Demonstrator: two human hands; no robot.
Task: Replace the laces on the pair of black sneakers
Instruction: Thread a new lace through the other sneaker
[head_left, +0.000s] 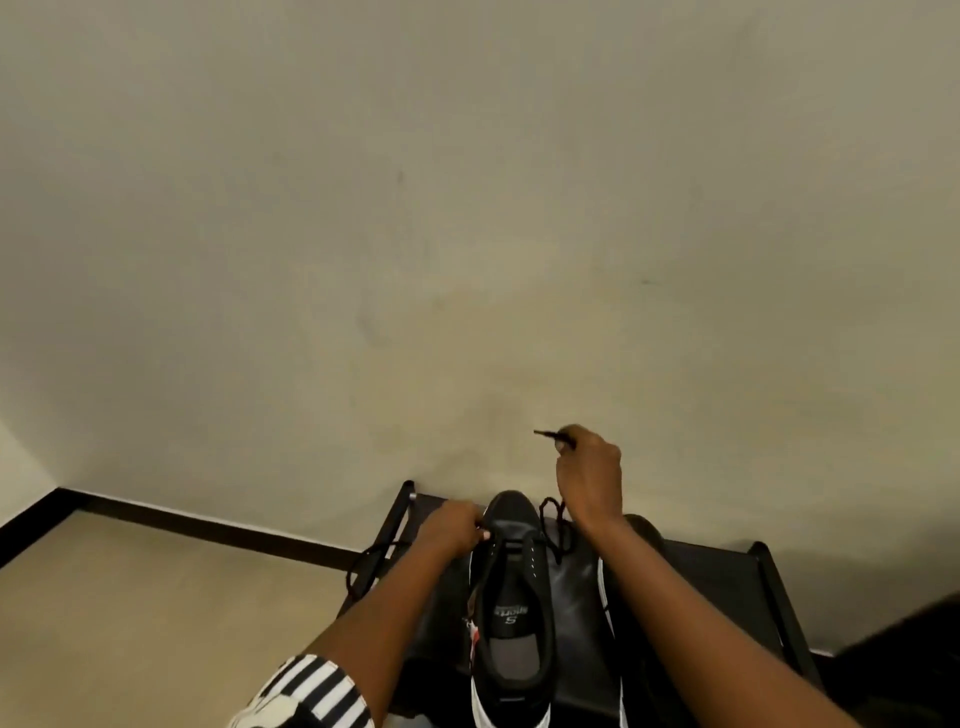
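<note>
Two black sneakers are seen on a dark low rack against the wall: one sneaker centered, toe toward the wall, the second sneaker mostly hidden behind the right forearm. One black lace is pinched at its tip by the raised right hand. The sneaker's left eyelet edge is gripped by the left hand. A lace loop hangs off the rack's left side.

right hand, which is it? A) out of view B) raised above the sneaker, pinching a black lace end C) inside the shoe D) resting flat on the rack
B: the right hand is lifted over the sneaker, pinching the lace, whose tip pokes out leftward.
</note>
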